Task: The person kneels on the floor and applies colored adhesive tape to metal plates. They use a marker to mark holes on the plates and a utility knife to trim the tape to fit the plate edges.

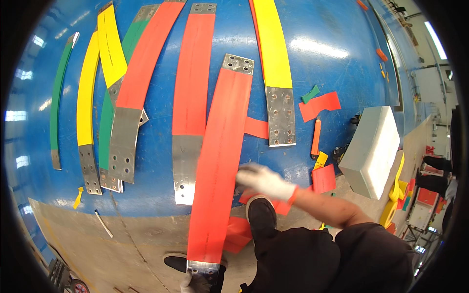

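A long flat metal bar in a red sleeve (222, 146), with bare drilled metal ends, slants up from the lower edge across the middle. My left hand (188, 283), gloved and partly cut off by the lower edge, grips its near bare end. My right hand (264, 181), in a white glove, is beside the bar's right edge about halfway along. Motion smears its fingers, and whether they touch the bar is unclear. Just left of the held bar, another red-sleeved bar (193, 83) lies on the blue surface (161, 63).
Yellow (88, 97), green (61, 97) and red-sleeved bars (146, 63) lie at the left, some overlapping. A yellow-sleeved bar (276, 49) lies right of centre. Red scraps (320, 105), an orange-handled knife (316, 136) and a white block (373, 151) are at the right. My shoe (260, 212) stands below.
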A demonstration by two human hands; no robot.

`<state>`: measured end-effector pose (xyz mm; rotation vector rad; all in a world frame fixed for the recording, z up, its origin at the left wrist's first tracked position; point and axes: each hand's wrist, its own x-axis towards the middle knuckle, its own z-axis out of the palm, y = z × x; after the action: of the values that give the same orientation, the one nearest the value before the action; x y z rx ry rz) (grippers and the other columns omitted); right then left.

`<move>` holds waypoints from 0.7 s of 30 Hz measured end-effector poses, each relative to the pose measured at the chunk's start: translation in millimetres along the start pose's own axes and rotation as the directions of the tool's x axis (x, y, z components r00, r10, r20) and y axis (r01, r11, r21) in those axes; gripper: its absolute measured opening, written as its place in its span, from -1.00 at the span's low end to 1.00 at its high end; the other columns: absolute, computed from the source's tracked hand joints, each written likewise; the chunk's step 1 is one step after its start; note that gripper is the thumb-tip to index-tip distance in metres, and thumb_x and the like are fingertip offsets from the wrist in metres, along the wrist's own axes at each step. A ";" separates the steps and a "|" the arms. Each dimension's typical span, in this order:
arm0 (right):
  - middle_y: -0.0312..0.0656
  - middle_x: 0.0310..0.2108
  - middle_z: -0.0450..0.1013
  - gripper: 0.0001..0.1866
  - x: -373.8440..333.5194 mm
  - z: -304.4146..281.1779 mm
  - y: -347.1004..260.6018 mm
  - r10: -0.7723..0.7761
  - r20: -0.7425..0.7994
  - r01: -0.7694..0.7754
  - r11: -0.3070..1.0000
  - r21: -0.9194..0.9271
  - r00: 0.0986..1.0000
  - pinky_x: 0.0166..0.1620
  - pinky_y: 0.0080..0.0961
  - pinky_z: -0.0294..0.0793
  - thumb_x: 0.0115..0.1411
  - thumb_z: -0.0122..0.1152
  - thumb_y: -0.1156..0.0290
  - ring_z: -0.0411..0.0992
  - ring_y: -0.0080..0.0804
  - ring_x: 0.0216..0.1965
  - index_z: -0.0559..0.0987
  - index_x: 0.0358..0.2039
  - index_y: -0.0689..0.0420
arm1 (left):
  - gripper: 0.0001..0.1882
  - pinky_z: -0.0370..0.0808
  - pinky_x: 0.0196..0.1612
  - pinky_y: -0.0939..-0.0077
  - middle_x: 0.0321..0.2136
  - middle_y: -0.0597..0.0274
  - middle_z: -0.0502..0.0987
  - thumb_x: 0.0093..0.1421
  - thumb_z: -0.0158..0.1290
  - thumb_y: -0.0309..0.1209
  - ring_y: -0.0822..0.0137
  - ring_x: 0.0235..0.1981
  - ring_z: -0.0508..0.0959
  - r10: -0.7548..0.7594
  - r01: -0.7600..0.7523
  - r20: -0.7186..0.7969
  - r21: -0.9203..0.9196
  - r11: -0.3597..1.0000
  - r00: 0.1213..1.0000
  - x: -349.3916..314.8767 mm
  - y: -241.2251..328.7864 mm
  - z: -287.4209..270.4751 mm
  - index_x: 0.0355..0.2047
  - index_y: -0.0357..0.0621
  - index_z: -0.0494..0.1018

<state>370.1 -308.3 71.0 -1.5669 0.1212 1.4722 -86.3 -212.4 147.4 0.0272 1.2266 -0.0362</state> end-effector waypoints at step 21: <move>-0.10 -0.07 0.63 -0.58 31.4 -22.3 -7.8 -0.248 -0.284 0.240 0.969 -0.062 0.926 -0.13 -0.46 0.65 0.36 0.26 0.42 0.61 -0.40 -0.19 0.52 0.15 0.38 | -0.63 0.55 0.20 -0.02 0.09 0.04 0.60 0.52 0.08 -0.31 0.10 0.05 0.60 0.232 -0.205 0.287 -0.123 0.971 0.929 201.7 -44.4 164.8 0.20 -0.30 0.47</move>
<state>399.7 -302.9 45.7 -1.7447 0.0734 1.0489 134.8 -266.1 13.0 0.0766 0.9140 0.2046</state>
